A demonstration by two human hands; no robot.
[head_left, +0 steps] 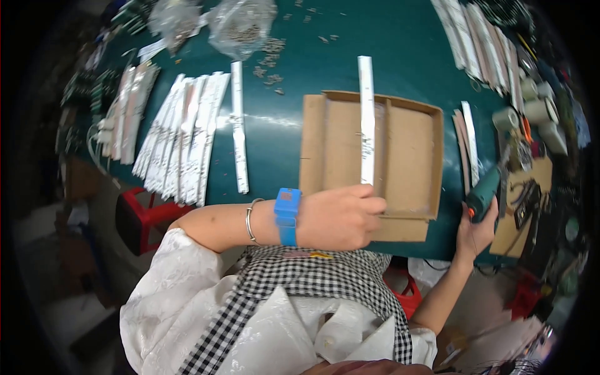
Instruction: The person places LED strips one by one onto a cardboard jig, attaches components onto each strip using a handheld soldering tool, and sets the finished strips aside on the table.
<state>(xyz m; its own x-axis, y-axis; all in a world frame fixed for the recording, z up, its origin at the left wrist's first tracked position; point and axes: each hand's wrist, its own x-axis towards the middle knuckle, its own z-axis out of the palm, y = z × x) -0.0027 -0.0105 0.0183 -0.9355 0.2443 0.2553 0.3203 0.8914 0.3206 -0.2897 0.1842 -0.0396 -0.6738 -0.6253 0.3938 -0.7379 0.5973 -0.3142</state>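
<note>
My left hand point(340, 217), with a blue band on its wrist, has its fingers closed at the near end of a long white strip point(367, 119). The strip points away from me over an open cardboard box point(434, 162), a little left of the box's inner divider. Off to the right, my right hand point(476, 232) is wrapped round a dark green handheld power tool point(486, 192) with an orange part near my thumb. The tool's narrow end points up and away; its exact kind is unclear.
Several white strips point(187, 134) lie fanned on the green table point(281, 144), with a single strip point(239, 128) beside them. Clear plastic bags point(242, 28) and small scattered metal pieces point(270, 59) lie at the back. Rolls point(540, 112) and pliers point(519, 194) crowd the right.
</note>
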